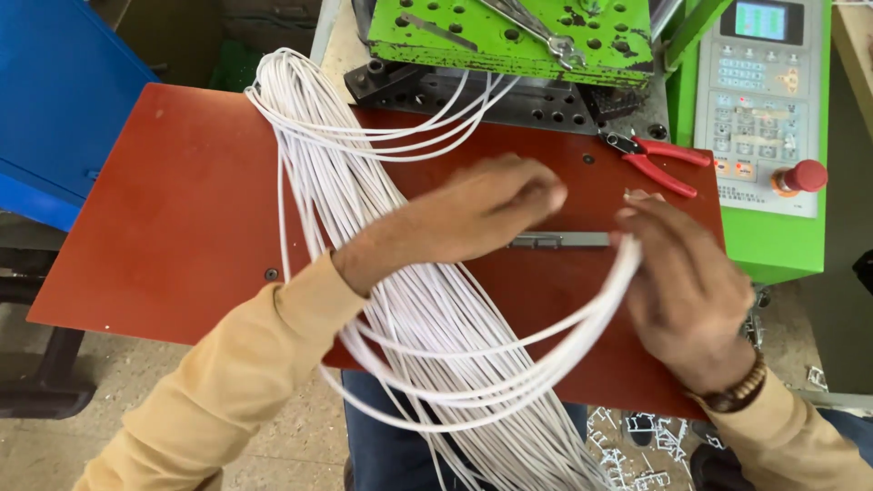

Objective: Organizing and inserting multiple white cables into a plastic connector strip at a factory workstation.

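Observation:
A thick bundle of thin white cables [336, 173] lies looped across a dark red work board [182, 209]. My left hand [482, 214] reaches over the bundle, fingers curled down near a small grey metal piece [559, 240] on the board. My right hand [687, 286] grips a bend of several white cables [582, 314] at the board's right side, its fingertips close to the metal piece. Whether the left hand holds cable ends is hidden under its fingers.
Red-handled pliers [659, 162] lie on the board's far right corner. Behind stands a green machine [509, 32] with a perforated plate and a grey control panel [759, 100] with a red button [805, 175]. A blue cabinet [55, 100] is at left.

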